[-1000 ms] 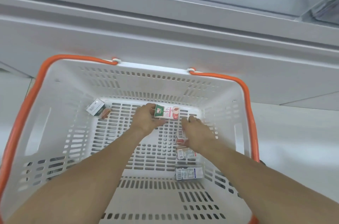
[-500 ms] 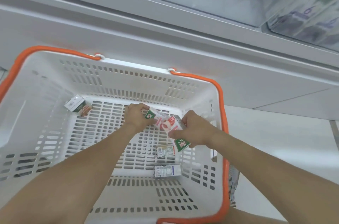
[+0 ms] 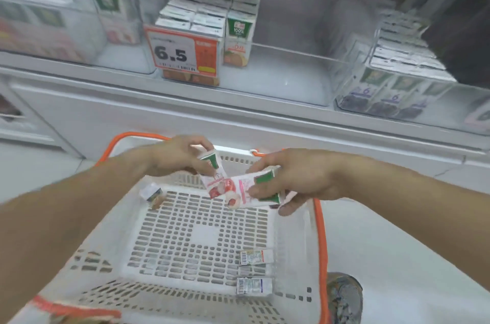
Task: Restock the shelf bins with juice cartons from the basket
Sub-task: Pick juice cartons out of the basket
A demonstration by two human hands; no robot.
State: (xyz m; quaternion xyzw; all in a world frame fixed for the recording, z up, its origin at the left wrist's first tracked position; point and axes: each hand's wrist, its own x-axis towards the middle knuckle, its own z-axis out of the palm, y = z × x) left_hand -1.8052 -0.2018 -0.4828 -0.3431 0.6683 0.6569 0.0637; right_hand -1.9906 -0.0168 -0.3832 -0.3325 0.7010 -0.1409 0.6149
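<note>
Cartons in both my hands, above the basket: left hand fingers pinch one carton, right hand fingers clamp another. Three more lie in the basket.

Free room: centre shelf bin is bare on its right part, w/ an orange-juice carton stack filling its left. Price tag covers that stack's front. Left bin and right bin look packed w/ cartons, though blurred. Clear bin front walls stand in the way; entry is from above. Basket floor open in the middle; loose cartons lie at far-left corner and near right wall. Both hands, w/ cartons, hang over basket's far edge.
</note>
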